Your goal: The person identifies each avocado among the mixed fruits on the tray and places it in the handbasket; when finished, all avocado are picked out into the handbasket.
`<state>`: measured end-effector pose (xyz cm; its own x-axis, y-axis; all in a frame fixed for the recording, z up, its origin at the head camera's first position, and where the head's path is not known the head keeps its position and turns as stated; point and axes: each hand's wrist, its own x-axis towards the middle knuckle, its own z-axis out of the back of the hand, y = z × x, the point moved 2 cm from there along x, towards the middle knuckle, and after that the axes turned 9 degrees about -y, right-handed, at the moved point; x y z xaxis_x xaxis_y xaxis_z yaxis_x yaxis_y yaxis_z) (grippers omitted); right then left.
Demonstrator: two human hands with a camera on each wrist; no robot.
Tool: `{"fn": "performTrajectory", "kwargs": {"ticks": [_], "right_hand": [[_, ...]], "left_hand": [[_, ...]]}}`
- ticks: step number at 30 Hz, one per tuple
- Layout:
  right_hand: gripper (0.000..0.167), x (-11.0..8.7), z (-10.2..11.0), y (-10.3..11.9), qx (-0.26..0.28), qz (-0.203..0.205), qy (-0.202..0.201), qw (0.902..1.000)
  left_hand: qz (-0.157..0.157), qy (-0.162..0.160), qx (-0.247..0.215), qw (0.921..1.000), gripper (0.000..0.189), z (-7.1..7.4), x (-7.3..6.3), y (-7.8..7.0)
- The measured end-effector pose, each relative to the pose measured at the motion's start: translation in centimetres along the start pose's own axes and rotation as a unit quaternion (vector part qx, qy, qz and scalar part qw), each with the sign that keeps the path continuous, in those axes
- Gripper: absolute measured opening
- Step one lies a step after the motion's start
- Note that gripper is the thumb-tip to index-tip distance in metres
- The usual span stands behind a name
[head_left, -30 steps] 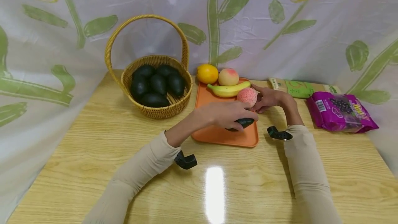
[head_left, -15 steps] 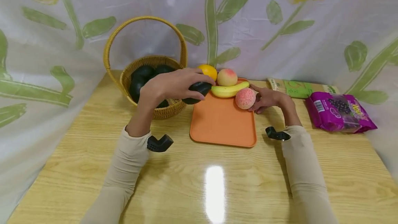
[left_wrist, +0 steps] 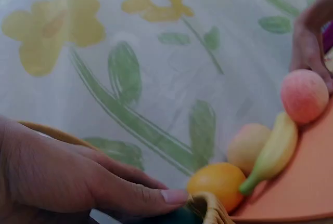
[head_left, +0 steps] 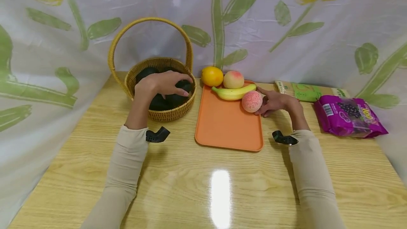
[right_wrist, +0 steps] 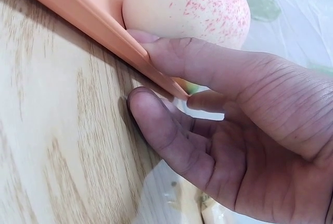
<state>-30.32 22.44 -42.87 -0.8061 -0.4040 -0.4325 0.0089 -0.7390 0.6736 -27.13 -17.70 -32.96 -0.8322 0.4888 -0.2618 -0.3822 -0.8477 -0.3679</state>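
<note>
My left hand (head_left: 166, 83) is inside the wicker basket (head_left: 171, 114) at the back left, its fingers spread over several dark avocados (head_left: 174, 100). The thumb extends straight beside the basket rim in the left wrist view; the palm hides part of the pile. My right hand (head_left: 274, 102) grips the right edge of the orange tray (head_left: 227, 130), thumb over its rim and other fingers curled outside it. Close to that thumb lies a speckled pink peach (head_left: 252, 101). A banana (head_left: 234, 92), a paler peach (head_left: 233, 80) and a lemon (head_left: 212, 76) are along the tray's back end.
On the right of the wooden table (head_left: 178, 179) are a purple grape-printed packet (head_left: 349, 116) and a flat green-and-tan packet (head_left: 310, 91). A flower-patterned curtain (head_left: 254, 41) hangs behind. The basket's tall handle (head_left: 152, 19) arches above its rim.
My left hand has lifted an avocado off the tray and carried it left into the basket, where its fingers now spread over the pile. The right hand has stayed at the tray's edge.
</note>
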Motion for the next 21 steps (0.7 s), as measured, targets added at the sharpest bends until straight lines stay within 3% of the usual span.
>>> {"fn": "performTrajectory", "kwargs": {"ticks": [3, 9, 16, 21], "right_hand": [[0.119, -0.1, -0.1, 0.0, 0.01, -0.001, 0.011, 0.9999], [0.12, -0.2, 0.1, -0.3, 0.011, -0.001, 0.013, 0.9999], [0.119, 0.1, -0.2, -0.6, 0.02, -0.001, 0.013, 0.9997], [0.12, 0.4, -0.3, -0.5, 0.009, 0.001, 0.006, 0.9999]], "left_hand": [[0.024, 0.026, -0.006, 0.9994, 0.06, -0.5, 0.2, 0.5], [0.03, 0.024, 0.007, 0.9992, 0.054, -0.7, 0.1, 0.4], [0.049, 0.056, 0.004, 0.9972, 0.051, -1.9, 1.1, 0.9], [0.057, 0.054, 0.007, 0.9969, 0.051, -2.2, 1.4, 1.3]]}}
